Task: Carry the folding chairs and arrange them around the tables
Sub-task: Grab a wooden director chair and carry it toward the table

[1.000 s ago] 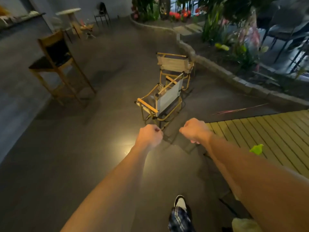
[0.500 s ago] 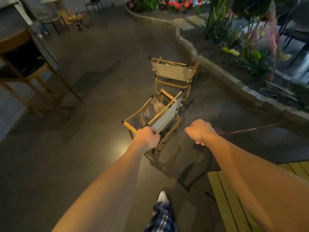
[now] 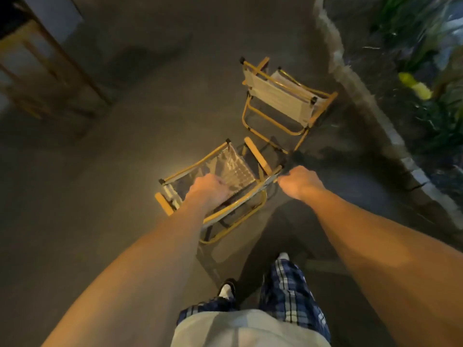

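Left hand (image 3: 209,187) has its fingers curled down over the top of the near chair's (image 3: 220,181) backrest; right hand (image 3: 299,182) grips that backrest's right corner. The near chair stands on the dark floor (image 3: 100,196) just before the person's feet. A second chair (image 3: 278,98) stands just beyond it, beside the stone kerb (image 3: 375,116).

A garden café or courtyard seating area, by the look of it, dimly lit. The ground is a dark concrete floor (image 3: 150,101). Along the right runs a stone curb (image 3: 355,78) edging a planted bed (image 3: 423,58) of green leaves. Two low folding chairs (image 3: 278,96) with yellow frames and pale fabric stand near the curb. At far left is a tall wooden chair (image 3: 37,61).
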Action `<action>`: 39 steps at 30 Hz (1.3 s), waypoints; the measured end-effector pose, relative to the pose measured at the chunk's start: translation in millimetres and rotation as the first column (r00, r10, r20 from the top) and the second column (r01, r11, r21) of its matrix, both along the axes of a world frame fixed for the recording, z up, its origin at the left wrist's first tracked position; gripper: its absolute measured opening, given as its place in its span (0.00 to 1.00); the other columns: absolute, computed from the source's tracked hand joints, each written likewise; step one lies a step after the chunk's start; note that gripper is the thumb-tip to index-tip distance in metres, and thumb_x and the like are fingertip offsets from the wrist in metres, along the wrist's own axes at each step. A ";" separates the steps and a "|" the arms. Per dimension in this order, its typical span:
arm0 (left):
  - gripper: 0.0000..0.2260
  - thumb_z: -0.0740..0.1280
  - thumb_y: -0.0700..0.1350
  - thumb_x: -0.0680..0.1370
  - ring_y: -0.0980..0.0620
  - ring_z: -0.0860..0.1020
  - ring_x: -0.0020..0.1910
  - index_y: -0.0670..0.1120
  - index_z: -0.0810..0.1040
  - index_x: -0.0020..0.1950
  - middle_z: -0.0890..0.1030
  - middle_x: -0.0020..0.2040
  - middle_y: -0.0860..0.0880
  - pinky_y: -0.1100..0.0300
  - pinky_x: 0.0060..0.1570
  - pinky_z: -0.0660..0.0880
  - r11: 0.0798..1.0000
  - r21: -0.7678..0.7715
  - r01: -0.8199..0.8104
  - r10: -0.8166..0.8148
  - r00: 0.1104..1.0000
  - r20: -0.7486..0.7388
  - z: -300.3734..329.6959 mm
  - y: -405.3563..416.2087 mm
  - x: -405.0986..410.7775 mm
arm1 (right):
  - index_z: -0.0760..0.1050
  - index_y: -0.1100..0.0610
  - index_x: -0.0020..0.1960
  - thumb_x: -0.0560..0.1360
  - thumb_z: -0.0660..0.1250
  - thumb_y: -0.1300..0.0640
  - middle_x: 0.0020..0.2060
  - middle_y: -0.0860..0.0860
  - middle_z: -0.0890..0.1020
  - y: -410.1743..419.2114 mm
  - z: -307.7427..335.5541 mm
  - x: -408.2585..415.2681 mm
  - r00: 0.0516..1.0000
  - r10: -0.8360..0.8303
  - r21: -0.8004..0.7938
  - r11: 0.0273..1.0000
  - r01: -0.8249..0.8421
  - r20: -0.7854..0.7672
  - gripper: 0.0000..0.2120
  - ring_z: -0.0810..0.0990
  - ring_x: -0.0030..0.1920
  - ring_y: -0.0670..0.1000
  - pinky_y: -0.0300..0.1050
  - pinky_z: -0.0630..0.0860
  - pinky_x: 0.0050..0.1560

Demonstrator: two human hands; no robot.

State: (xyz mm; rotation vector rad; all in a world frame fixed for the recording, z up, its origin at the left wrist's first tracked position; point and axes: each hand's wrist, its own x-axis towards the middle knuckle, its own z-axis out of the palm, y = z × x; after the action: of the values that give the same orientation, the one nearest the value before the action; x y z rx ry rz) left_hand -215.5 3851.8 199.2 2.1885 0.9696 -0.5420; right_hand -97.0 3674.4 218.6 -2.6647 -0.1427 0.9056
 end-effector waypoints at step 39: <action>0.18 0.63 0.57 0.76 0.44 0.73 0.48 0.49 0.74 0.61 0.76 0.47 0.45 0.47 0.52 0.68 0.620 0.233 -0.750 0.592 0.251 -0.766 -271.6 -42.3 36.4 | 0.70 0.50 0.66 0.76 0.62 0.44 0.50 0.54 0.74 138.0 -297.1 264.2 0.483 0.794 -0.615 0.180 -0.768 -0.370 0.21 0.76 0.55 0.58 0.49 0.69 0.47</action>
State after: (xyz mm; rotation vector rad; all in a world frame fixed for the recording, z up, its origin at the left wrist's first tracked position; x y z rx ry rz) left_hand -179.1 3809.5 -72.4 1.0250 2.1050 -1.1378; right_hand 167.2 3812.4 -78.5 -3.2903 -1.6988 1.4272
